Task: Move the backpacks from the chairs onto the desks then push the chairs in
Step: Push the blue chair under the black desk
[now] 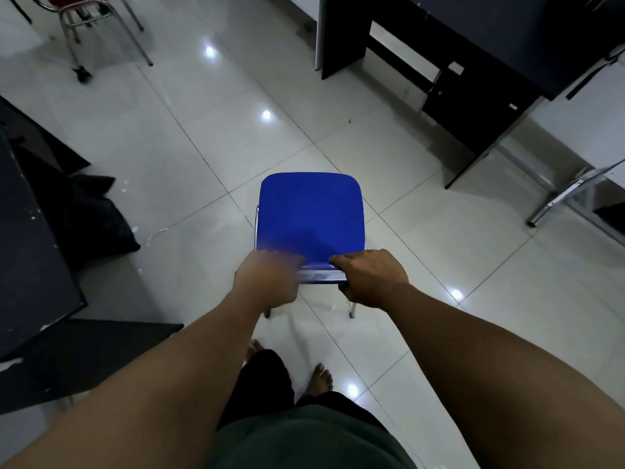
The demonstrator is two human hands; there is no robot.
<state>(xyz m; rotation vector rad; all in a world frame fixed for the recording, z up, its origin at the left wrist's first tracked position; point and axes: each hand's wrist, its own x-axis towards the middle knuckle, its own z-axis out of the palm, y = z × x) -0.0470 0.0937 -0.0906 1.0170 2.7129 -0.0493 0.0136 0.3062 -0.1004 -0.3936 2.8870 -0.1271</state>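
Below, blue chair (309,218) on tiled floor (189,157), right hand (370,277) in closed grip on its backrest top, left hand (267,277) blurred there, grip unclear, dark desk (507,45) ahead

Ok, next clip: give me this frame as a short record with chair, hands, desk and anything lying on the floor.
chair: blue chair, seat bare, standing on open tiled floor, not under a desk
right hand: right hand gripping the top of the chair's backrest
left hand: left hand at the backrest, blurred, grip unclear
desk: dark desk ahead to the right
floor: black bag by the left desk
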